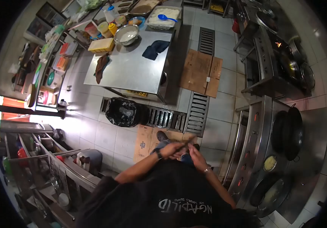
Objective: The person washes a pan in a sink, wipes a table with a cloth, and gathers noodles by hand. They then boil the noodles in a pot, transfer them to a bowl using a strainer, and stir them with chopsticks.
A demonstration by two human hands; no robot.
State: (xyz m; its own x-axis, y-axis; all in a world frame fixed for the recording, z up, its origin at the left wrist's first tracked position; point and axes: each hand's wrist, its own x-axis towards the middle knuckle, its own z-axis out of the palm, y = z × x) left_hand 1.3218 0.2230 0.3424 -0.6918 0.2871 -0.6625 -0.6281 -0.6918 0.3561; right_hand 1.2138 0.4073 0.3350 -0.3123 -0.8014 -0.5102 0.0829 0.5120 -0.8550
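Observation:
My left hand, with a dark watch at the wrist, is in front of my body, its fingers curled and pointing right. Close against it is my right hand, with a band at its wrist and its fingers bent. A small, thin dark thing shows between the two hands. It is too small and blurred to name, and the fingers partly cover it. Below the hands, my shoes stand on a flattened cardboard sheet.
A steel table bears cloths, bowls, bottles and a tray with a blue spoon. A black-lined bin stands before it. Stoves with woks line the right; a flame burns at the far one. Metal racks stand left. Drain grates cross the floor.

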